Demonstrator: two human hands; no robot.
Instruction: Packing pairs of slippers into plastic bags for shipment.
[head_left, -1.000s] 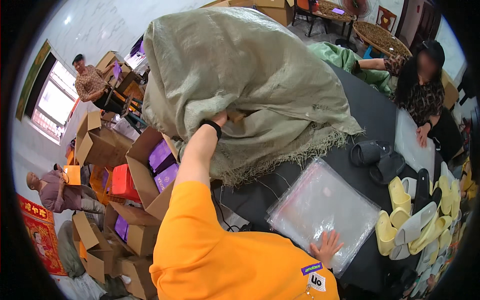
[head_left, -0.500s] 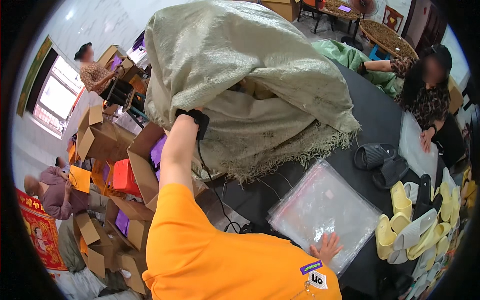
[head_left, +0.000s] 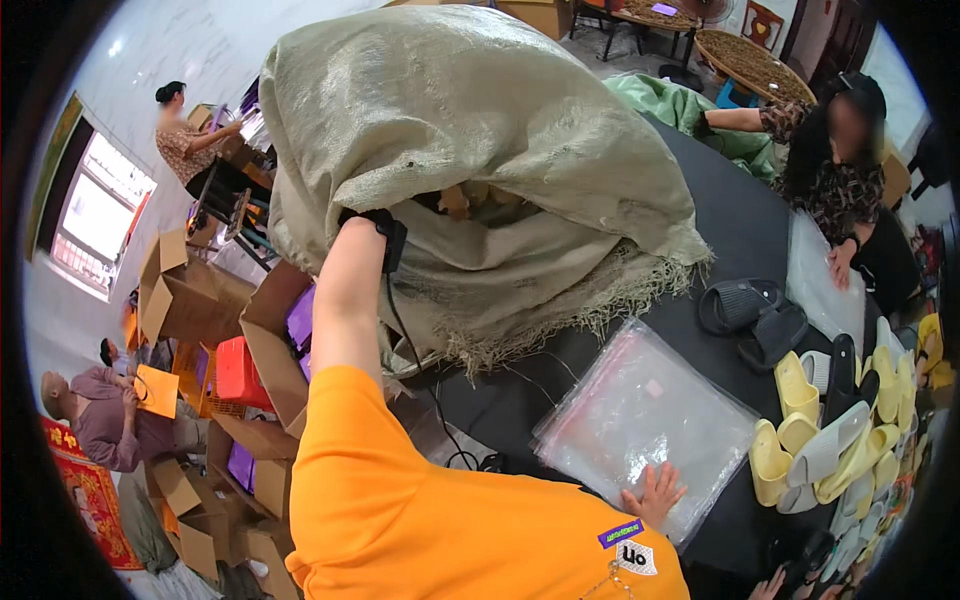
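Note:
My left arm stretches forward to a large pale green woven sack (head_left: pixel 470 110) with a frayed hem. My left hand (head_left: pixel 365 215), with a black band and cable at the wrist, is at the sack's open mouth. Folds of the sack hide its fingers. Something tan shows inside the dark opening, too covered to name. My right hand (head_left: pixel 655 495) lies flat with fingers spread on a stack of clear plastic bags (head_left: pixel 640 400), holding nothing.
Dark slippers (head_left: pixel 745 308) and a pile of yellow, grey and black slippers (head_left: pixel 800 385) lie on the dark table (head_left: pixel 735 200). A co-worker (head_left: pixel 835 170) sits at the right, touching clear bags. Another person's hands (head_left: pixel 770 585) show at the lower edge. Cardboard boxes (head_left: pixel 185 300) stand left.
The sack's mouth gapes wider, with my left hand still at its edge. My right hand stays on the bags. Another person's hands have come in at the lower right.

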